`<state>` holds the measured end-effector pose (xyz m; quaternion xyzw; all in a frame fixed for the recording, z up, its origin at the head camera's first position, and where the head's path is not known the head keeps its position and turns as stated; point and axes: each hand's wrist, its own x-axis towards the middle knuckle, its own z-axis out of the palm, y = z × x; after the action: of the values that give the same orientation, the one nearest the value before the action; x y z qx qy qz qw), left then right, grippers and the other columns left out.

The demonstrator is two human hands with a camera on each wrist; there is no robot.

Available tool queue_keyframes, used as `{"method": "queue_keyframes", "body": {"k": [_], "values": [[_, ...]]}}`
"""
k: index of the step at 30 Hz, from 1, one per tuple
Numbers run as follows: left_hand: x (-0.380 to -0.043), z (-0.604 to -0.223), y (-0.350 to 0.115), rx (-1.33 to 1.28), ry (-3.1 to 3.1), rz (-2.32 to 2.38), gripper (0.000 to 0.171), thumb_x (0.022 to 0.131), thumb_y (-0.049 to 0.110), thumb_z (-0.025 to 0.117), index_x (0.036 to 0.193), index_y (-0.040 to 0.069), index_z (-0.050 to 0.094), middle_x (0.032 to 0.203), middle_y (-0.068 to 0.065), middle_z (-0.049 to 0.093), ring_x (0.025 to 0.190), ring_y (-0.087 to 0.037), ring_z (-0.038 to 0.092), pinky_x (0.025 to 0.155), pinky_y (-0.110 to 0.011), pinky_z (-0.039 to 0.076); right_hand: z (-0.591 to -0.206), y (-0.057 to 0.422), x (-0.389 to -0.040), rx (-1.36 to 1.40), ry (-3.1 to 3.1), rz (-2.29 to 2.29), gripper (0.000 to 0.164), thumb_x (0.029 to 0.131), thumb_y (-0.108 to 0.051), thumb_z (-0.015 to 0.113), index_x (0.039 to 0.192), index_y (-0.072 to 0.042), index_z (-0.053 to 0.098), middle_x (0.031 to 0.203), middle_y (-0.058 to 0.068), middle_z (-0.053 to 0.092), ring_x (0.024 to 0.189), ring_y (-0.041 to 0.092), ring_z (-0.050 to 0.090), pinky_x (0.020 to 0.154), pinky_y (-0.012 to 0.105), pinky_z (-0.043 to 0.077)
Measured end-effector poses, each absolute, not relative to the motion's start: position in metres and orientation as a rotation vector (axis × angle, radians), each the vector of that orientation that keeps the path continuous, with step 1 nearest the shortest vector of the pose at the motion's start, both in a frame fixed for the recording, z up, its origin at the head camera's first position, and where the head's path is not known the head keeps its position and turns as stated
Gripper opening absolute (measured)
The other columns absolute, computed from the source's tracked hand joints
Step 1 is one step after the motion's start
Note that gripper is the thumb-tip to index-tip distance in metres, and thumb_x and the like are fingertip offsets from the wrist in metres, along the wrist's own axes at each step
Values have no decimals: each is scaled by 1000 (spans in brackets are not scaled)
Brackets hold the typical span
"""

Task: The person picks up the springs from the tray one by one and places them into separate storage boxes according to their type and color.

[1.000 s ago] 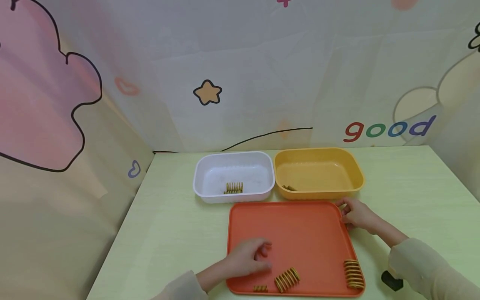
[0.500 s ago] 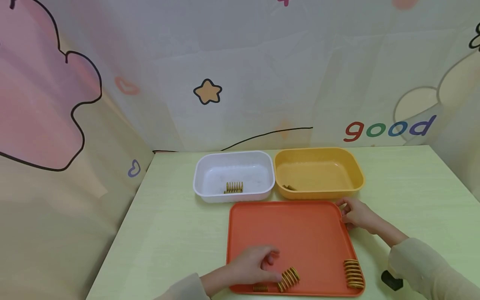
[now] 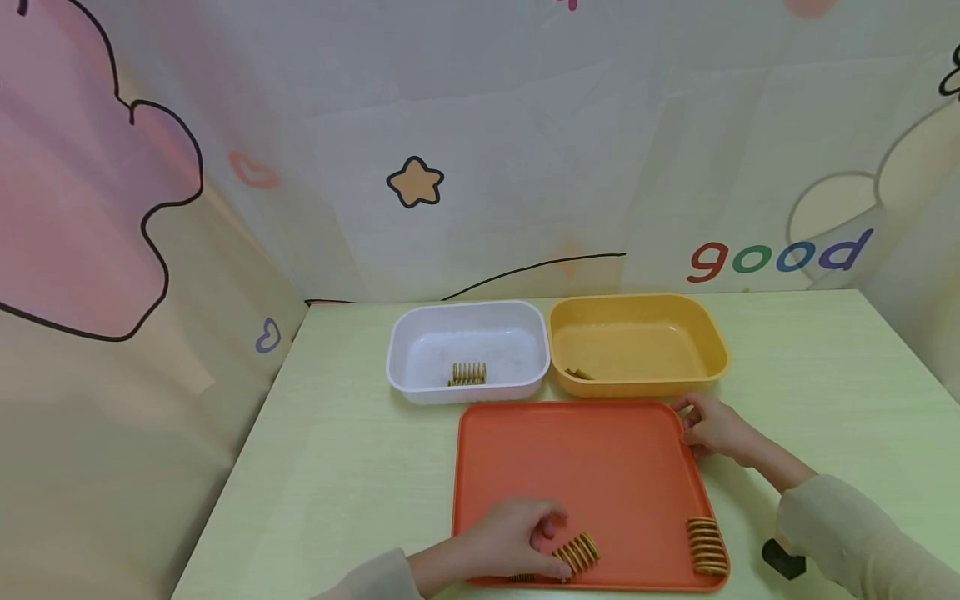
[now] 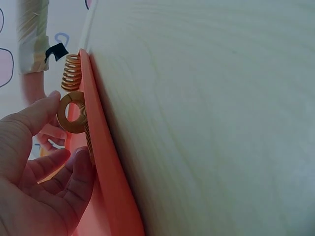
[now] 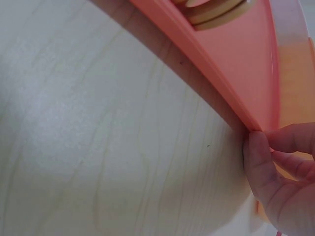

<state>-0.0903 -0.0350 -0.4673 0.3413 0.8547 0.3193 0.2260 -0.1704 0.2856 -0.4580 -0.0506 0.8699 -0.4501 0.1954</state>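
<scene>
My left hand (image 3: 510, 537) is over the front of the orange-red tray (image 3: 585, 458). Its thumb is at the near end of a gold coil spring (image 3: 579, 552), with the other fingers spread apart from it. In the left wrist view this spring (image 4: 63, 118) shows its round end, the thumb tip at its edge. A small spring (image 3: 521, 577) lies partly hidden below the hand. At the tray's right edge lies another large spring (image 3: 707, 546). My right hand (image 3: 716, 429) pinches the tray's far right corner between thumb and fingers, as the right wrist view shows.
Behind the tray stand a white bin (image 3: 408, 354) holding gold springs (image 3: 468, 374) and a yellow bin (image 3: 645, 333) with small gold pieces (image 3: 577, 375) in it. A black object (image 3: 783, 558) is beside the right sleeve. A printed curtain hangs behind the table.
My left hand has moved right and slightly toward the front of the tray, reaching the middle spring and covering part of the small one. The right hand has stayed at the tray's corner.
</scene>
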Motion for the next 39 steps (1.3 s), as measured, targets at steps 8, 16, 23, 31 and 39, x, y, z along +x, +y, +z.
{"method": "queue_keyframes", "body": {"k": [8,16,23,31,39], "values": [[-88,-463,-32,1047,2392,817,37,74,33,68,103,13,58,81,11,57,66,9,46,61,-5,38,-458,286,-171,-135,2428,-1263,40,75,8,51,112,15,38,78,11,46,58,16,49,51,30,50],[-86,-462,-32,1040,2327,767,32,74,30,69,100,14,61,83,13,58,66,10,46,62,-7,39,-457,286,-171,-147,2426,-1261,40,75,8,51,112,16,38,78,11,46,57,16,48,51,31,50],[-85,-465,-33,1035,2277,774,27,74,27,69,97,14,62,79,13,57,64,10,45,59,-7,39,-457,285,-171,-132,2428,-1262,41,74,8,51,113,15,38,78,11,46,57,16,49,50,29,50],[-85,-466,-34,1077,2281,802,24,75,25,69,94,12,62,79,10,60,65,10,47,59,-5,40,-457,286,-171,-133,2429,-1262,41,74,7,51,112,14,39,77,10,47,56,16,49,50,29,50],[-85,-470,-35,1018,2299,877,23,73,23,71,92,12,64,78,10,61,65,10,49,59,-6,41,-458,286,-171,-136,2430,-1260,40,74,8,50,113,14,39,77,10,47,56,16,50,50,29,50]]}}
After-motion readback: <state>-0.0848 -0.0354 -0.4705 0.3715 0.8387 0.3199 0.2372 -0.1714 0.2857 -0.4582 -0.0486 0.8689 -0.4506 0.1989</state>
